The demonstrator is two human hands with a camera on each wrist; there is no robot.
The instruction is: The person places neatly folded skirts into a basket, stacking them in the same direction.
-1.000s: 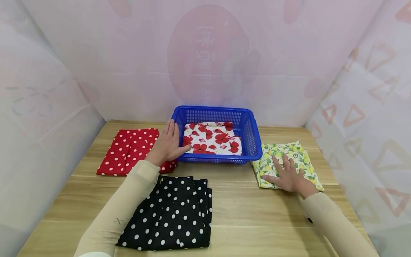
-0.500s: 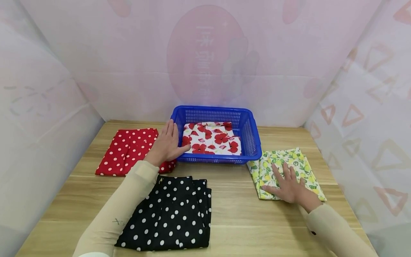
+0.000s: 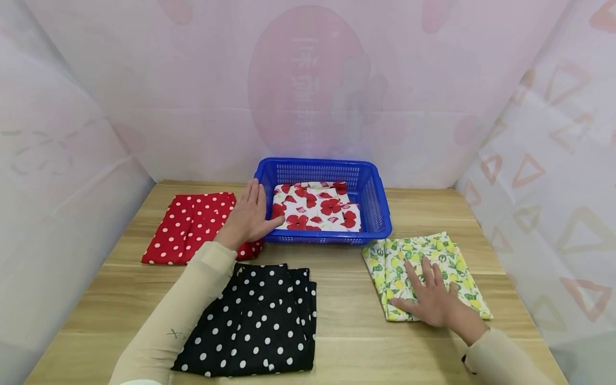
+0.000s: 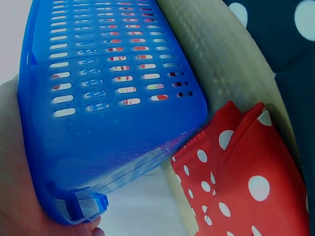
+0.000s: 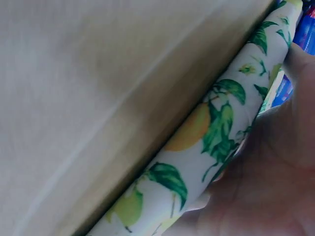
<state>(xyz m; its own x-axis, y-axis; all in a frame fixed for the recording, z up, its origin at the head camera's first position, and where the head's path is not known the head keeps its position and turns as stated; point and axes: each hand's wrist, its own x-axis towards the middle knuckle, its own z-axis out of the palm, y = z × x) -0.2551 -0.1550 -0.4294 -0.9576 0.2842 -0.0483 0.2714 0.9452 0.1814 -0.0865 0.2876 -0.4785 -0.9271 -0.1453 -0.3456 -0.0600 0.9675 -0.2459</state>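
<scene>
One folded white-dotted red cloth (image 3: pixel 192 224), partly hiding behind left hand (image 3: pixel 247 215), itself resting straight-fingered against one blue plastic basket (image 3: pixel 376 206); one white-dotted black cloth (image 3: pixel 260 326), partly hiding behind cream sleeve (image 3: pixel 190 294); one poppy-print white cloth (image 3: pixel 315 209), lying inside basket; one lemon-print white cloth (image 3: pixel 395 272), lying right, outspread right hand (image 3: pixel 437 300) covering its middle.

White lemon-print cloth (image 3: pixel 396 275), blue basket (image 3: pixel 375 206), black white-dotted cloth (image 3: pixel 255 323)

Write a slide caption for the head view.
Left hand at a blue basket of flower-print cloth, right hand on lemon-print cloth, red dotted cloth and black dotted cloth nearby.
</scene>
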